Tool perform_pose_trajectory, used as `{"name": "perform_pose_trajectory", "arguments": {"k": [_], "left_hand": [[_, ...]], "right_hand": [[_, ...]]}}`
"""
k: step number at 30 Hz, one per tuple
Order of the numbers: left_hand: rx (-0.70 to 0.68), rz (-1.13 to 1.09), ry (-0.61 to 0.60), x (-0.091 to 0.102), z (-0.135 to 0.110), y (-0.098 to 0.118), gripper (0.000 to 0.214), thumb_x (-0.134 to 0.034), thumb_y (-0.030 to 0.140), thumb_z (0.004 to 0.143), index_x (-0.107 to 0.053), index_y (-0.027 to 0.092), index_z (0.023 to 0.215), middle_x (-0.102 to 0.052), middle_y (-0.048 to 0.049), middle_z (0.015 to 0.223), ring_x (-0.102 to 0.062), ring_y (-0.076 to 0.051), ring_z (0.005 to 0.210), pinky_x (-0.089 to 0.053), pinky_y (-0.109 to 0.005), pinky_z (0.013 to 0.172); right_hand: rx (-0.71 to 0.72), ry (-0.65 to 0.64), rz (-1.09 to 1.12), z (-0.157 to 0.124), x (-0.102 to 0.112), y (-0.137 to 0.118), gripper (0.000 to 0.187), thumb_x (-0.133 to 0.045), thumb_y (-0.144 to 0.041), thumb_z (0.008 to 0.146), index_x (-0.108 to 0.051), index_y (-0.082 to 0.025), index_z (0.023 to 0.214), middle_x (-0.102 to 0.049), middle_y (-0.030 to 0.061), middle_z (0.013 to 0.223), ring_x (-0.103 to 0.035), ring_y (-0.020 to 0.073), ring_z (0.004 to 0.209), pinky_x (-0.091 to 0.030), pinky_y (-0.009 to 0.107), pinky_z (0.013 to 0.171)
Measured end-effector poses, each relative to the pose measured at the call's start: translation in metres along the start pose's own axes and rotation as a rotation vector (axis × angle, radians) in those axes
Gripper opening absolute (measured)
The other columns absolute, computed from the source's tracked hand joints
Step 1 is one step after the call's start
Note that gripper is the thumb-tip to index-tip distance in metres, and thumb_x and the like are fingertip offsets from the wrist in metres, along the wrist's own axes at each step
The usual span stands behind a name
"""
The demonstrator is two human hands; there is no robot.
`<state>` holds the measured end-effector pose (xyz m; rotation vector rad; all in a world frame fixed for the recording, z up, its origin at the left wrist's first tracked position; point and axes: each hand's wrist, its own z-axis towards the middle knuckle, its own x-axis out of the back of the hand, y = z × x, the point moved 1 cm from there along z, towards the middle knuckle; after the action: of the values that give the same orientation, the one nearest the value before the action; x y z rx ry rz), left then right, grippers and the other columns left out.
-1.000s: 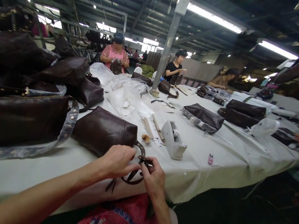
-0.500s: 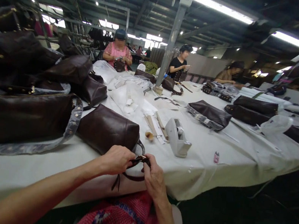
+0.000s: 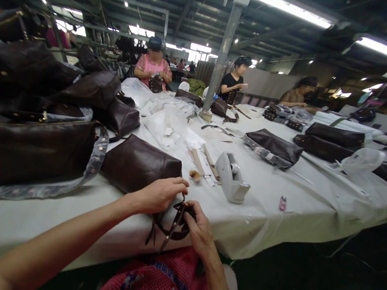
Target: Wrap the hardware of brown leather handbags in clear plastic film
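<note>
A dark brown leather bag [image 3: 141,163] lies on its side at the near edge of the table. In front of it, a narrow dark leather strap [image 3: 171,228] is looped and hangs over the edge, with a small metal fitting showing near its top. My right hand [image 3: 201,229] is closed on the bunched strap, thumb and fingers pressed together. My left hand [image 3: 162,193] is just above and to the left, fingertips pinched at the top of the metal fitting. What exactly lies between the left fingertips is too small to make out.
A grey tape dispenser [image 3: 232,179], card strips [image 3: 205,164] and pink snips [image 3: 282,203] lie right of the bag. More brown bags [image 3: 28,146] are piled at left. A post [image 3: 223,55] rises mid-table; co-workers [image 3: 153,68] sit beyond it. A white fan [image 3: 363,160] stands at right.
My left hand has lifted slightly away from my right hand, to the top of the metal fitting. A strap end now hangs down between the hands; the right hand has hardly moved.
</note>
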<state>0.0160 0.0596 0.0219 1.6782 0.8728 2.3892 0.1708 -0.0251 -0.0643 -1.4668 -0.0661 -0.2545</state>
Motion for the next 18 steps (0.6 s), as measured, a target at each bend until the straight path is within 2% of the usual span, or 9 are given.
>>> {"name": "perform_pose_trajectory", "arguments": {"k": [2, 4, 7, 9, 11, 13, 15, 18], "left_hand": [[-0.062, 0.179, -0.125, -0.007, 0.012, -0.006, 0.031, -0.049, 0.003, 0.08, -0.061, 0.019, 0.104, -0.067, -0.0074, 0.102, -0.062, -0.019, 0.093, -0.045, -0.026, 0.08], [-0.116, 0.315, -0.272, -0.013, 0.023, -0.011, 0.024, -0.053, 0.004, 0.079, -0.062, 0.02, 0.095, -0.069, -0.0044, 0.087, -0.063, -0.018, 0.079, -0.044, -0.024, 0.068], [-0.187, 0.451, -0.342, -0.012, 0.04, -0.021, 0.016, -0.053, 0.006, 0.082, -0.061, 0.02, 0.08, -0.069, -0.0035, 0.082, -0.062, -0.016, 0.074, -0.039, -0.022, 0.059], [-0.213, 0.508, -0.339, -0.007, 0.05, -0.029, 0.018, -0.052, 0.006, 0.084, -0.062, 0.02, 0.078, -0.07, -0.0036, 0.084, -0.063, -0.016, 0.076, -0.038, -0.021, 0.058], [-0.153, 0.547, -0.307, -0.003, 0.059, -0.038, 0.02, -0.051, 0.005, 0.084, -0.063, 0.02, 0.081, -0.07, -0.0038, 0.085, -0.064, -0.016, 0.078, -0.038, -0.021, 0.059], [0.0, 0.564, -0.233, -0.002, 0.067, -0.046, 0.02, -0.05, 0.006, 0.084, -0.064, 0.02, 0.086, -0.07, -0.0052, 0.084, -0.065, -0.018, 0.079, -0.04, -0.022, 0.06], [0.156, 0.567, -0.141, -0.002, 0.074, -0.052, 0.022, -0.046, 0.006, 0.085, -0.064, 0.017, 0.093, -0.07, -0.0088, 0.084, -0.066, -0.021, 0.08, -0.043, -0.024, 0.063], [0.22, 0.55, -0.074, -0.003, 0.078, -0.053, 0.027, -0.044, 0.006, 0.086, -0.061, 0.013, 0.107, -0.07, -0.0126, 0.091, -0.067, -0.023, 0.086, -0.047, -0.027, 0.069]], "right_hand": [[0.025, -0.005, 0.021, -0.002, -0.001, -0.003, 0.027, -0.05, -0.03, 0.084, -0.056, -0.022, 0.109, -0.063, 0.0005, 0.088, -0.058, 0.0172, 0.084, -0.047, 0.027, 0.076], [0.036, -0.015, 0.044, -0.005, -0.001, -0.007, 0.026, -0.051, -0.028, 0.082, -0.057, -0.022, 0.107, -0.063, 0.0007, 0.092, -0.057, 0.017, 0.089, -0.046, 0.027, 0.081], [-0.031, -0.082, 0.125, -0.014, -0.002, -0.012, 0.011, -0.049, -0.027, 0.082, -0.055, -0.021, 0.089, -0.057, -0.0032, 0.075, -0.053, 0.0132, 0.069, -0.044, 0.024, 0.067], [-0.059, -0.143, 0.167, -0.021, -0.001, -0.016, 0.004, -0.048, -0.023, 0.08, -0.052, -0.021, 0.081, -0.051, -0.0049, 0.067, -0.047, 0.0117, 0.062, -0.041, 0.022, 0.06], [-0.028, -0.183, 0.155, -0.028, 0.004, -0.019, 0.005, -0.048, -0.017, 0.076, -0.051, -0.021, 0.075, -0.051, -0.0042, 0.068, -0.048, 0.0118, 0.064, -0.04, 0.022, 0.061], [0.057, -0.207, 0.083, -0.035, 0.009, -0.022, 0.01, -0.049, -0.011, 0.072, -0.052, -0.02, 0.069, -0.055, -0.0008, 0.079, -0.052, 0.0134, 0.075, -0.041, 0.023, 0.071], [0.14, -0.245, -0.019, -0.041, 0.013, -0.023, 0.015, -0.049, -0.006, 0.068, -0.056, -0.018, 0.066, -0.057, 0.0036, 0.098, -0.055, 0.0163, 0.094, -0.041, 0.025, 0.083], [0.184, -0.295, -0.162, -0.051, 0.012, -0.019, 0.024, -0.047, -0.001, 0.066, -0.061, -0.019, 0.071, -0.052, 0.0052, 0.114, -0.054, 0.0168, 0.105, -0.039, 0.026, 0.09]]}}
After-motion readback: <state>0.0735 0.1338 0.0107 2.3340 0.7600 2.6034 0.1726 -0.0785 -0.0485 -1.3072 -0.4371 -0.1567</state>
